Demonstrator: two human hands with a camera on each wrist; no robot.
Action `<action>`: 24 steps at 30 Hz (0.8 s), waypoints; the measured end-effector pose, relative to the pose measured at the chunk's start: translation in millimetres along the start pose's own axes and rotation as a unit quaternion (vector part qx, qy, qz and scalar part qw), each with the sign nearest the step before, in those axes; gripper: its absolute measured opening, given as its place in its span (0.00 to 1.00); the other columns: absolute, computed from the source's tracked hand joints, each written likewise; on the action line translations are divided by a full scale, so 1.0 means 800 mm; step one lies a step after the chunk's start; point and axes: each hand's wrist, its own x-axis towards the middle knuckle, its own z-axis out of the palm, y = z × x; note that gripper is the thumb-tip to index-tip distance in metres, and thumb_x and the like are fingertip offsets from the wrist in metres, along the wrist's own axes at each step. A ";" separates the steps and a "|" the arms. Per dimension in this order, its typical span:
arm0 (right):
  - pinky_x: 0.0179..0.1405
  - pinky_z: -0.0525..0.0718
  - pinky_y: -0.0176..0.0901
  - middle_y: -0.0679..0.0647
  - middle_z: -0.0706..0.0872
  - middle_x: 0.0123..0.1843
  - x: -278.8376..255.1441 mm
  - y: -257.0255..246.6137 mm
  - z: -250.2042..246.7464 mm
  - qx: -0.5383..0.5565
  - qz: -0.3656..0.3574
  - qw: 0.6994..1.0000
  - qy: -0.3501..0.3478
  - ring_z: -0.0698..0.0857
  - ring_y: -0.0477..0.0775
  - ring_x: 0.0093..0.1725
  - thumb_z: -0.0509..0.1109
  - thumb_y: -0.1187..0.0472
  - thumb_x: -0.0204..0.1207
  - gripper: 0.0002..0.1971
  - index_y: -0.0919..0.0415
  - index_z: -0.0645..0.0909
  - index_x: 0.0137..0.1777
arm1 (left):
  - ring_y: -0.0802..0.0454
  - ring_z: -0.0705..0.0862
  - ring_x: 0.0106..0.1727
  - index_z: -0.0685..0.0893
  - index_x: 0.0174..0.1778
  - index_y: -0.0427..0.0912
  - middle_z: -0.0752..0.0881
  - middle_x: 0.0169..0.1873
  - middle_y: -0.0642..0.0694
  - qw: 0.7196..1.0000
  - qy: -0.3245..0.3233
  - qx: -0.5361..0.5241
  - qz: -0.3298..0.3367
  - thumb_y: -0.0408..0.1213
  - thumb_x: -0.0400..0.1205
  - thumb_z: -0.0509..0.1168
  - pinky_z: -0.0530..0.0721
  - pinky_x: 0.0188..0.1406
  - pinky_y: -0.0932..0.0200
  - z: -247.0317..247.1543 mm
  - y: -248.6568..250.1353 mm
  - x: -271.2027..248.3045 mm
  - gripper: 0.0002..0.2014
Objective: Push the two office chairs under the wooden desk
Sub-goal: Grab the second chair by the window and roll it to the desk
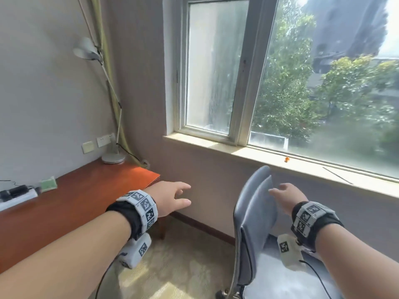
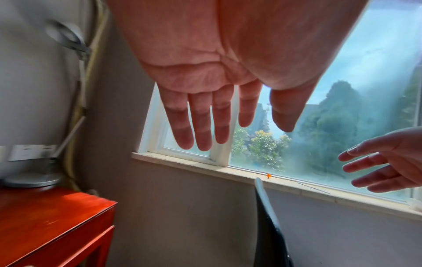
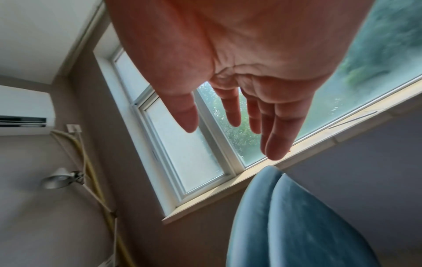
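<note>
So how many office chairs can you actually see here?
1. A grey-blue office chair stands below the window sill, right of the wooden desk. A second chair may be out of frame.

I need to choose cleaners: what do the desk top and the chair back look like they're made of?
Desk: apparently wood or wood veneer, reddish-brown with a smooth, slightly glossy finish that catches window light. Chair back: looks like grey-blue fabric upholstery, matte and softly textured, padded with a seam round its edge.
</note>
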 end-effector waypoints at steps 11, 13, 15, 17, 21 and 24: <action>0.57 0.92 0.59 0.59 0.88 0.65 0.150 0.114 -0.013 0.064 0.069 0.995 -0.018 0.91 0.64 0.58 0.73 0.43 0.69 0.37 0.59 0.78 0.78 | 0.59 0.84 0.67 0.74 0.80 0.69 0.83 0.71 0.63 0.995 -0.077 0.031 0.051 0.62 0.84 0.65 0.80 0.72 0.52 0.085 0.088 0.202 0.27; 0.49 0.95 0.59 0.60 0.89 0.61 0.150 0.108 -0.012 0.077 0.090 0.993 -0.019 0.93 0.65 0.53 0.73 0.51 0.78 0.27 0.58 0.79 0.76 | 0.59 0.84 0.67 0.74 0.80 0.68 0.83 0.72 0.62 0.991 -0.104 0.042 0.069 0.60 0.84 0.66 0.80 0.73 0.52 0.100 0.090 0.230 0.26; 0.47 0.94 0.61 0.59 0.89 0.53 0.163 0.108 -0.009 0.084 0.104 0.991 -0.014 0.93 0.64 0.46 0.73 0.56 0.81 0.20 0.57 0.81 0.72 | 0.59 0.84 0.67 0.73 0.81 0.68 0.83 0.72 0.61 0.988 -0.122 0.049 0.083 0.58 0.85 0.67 0.80 0.73 0.52 0.107 0.088 0.266 0.26; 0.50 0.93 0.65 0.61 0.90 0.51 0.175 0.108 -0.006 0.073 0.113 0.991 -0.011 0.93 0.68 0.46 0.72 0.57 0.81 0.12 0.57 0.85 0.61 | 0.59 0.84 0.67 0.73 0.80 0.69 0.83 0.73 0.61 0.985 -0.129 0.050 0.101 0.54 0.85 0.68 0.80 0.72 0.53 0.110 0.083 0.304 0.26; 0.53 0.92 0.63 0.60 0.90 0.46 0.188 0.106 0.002 0.058 0.137 0.989 -0.007 0.92 0.66 0.46 0.73 0.55 0.80 0.04 0.53 0.86 0.50 | 0.55 0.82 0.70 0.69 0.83 0.70 0.80 0.75 0.57 0.974 -0.140 0.085 0.157 0.42 0.86 0.67 0.79 0.73 0.52 0.113 0.081 0.378 0.30; 0.53 0.92 0.61 0.58 0.88 0.42 0.201 0.105 0.011 0.054 0.159 0.986 -0.017 0.89 0.62 0.41 0.73 0.54 0.77 0.06 0.55 0.87 0.47 | 0.52 0.80 0.72 0.64 0.85 0.72 0.75 0.77 0.55 0.964 -0.147 0.109 0.194 0.39 0.85 0.66 0.79 0.73 0.49 0.124 0.082 0.422 0.35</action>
